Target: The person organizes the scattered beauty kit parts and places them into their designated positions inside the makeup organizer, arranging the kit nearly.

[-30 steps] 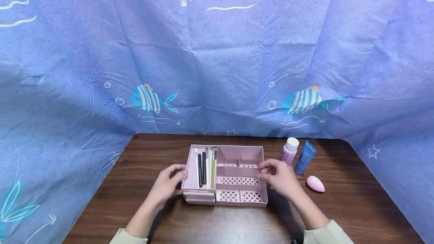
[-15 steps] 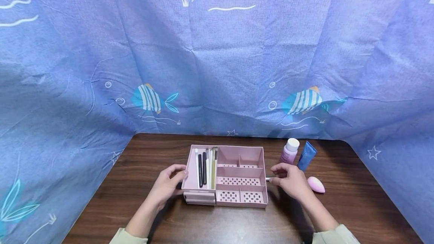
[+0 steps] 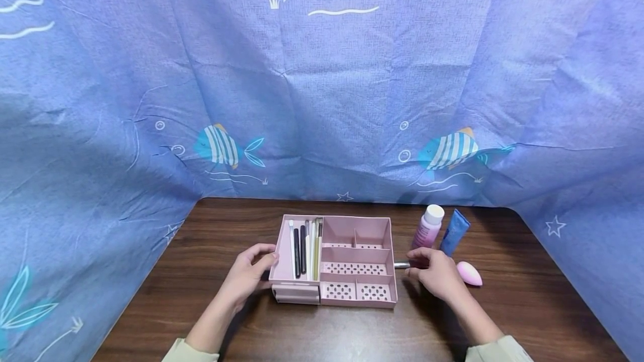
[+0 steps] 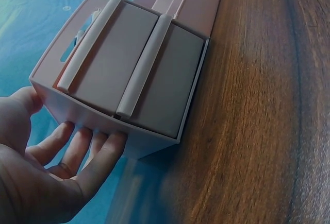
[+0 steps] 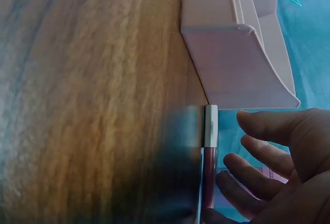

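Your right hand (image 3: 435, 274) now sits farther right, fingers spread over the tube (image 5: 210, 154); your left hand (image 3: 244, 274), spread, touches the organizer's (image 3: 357, 255) left side.

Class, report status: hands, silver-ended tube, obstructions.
Left hand touching organizer. Right hand open beside tube. Tube on table, silver end towards organizer. Bottle close, possible snag.

Identifiable as a curtained booth: screened at back and sides by blue, fish-printed fabric curtain (image 3: 322, 99), fitted with dark-brown, wood-grained worktop (image 3: 357, 334).
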Available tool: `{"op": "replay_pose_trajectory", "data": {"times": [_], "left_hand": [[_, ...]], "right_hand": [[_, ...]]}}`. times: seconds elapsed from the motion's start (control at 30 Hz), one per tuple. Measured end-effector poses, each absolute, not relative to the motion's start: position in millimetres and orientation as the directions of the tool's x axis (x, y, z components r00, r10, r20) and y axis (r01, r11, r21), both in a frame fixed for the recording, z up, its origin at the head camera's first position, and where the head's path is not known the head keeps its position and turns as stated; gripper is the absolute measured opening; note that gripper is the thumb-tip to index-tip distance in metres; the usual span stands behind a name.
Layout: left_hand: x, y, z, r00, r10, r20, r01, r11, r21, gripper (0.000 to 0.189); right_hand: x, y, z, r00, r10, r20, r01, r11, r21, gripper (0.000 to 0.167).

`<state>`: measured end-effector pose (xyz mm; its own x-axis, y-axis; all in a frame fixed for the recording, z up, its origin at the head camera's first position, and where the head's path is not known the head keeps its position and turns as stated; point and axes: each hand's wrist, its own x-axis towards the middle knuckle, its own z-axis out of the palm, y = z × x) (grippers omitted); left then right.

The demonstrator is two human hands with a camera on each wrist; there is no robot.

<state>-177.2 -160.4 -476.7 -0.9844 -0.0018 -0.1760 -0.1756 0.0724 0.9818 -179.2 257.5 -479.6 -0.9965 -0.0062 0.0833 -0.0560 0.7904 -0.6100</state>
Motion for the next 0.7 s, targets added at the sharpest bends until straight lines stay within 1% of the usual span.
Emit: {"op": "replay_pose_trajectory", "data": {"times": [0.27,0.7], "left_hand": [[-177.2,-160.4,-477.4,-0.985,-0.009,-0.174,-0.174,0.086,0.981,0.033],[-177.2,-160.7,-478.2,-0.985,-0.005,-0.172,-0.172,0.083,0.982,0.033]], "right_hand": [[-177.8,255.2,-481.4,-0.995,-0.001,0.098,-0.057,0.823,-0.566,0.024],[-179.5,257.4,-484.3,-0.995,0.002,0.100,-0.054,0.828,-0.558,0.020]]}}
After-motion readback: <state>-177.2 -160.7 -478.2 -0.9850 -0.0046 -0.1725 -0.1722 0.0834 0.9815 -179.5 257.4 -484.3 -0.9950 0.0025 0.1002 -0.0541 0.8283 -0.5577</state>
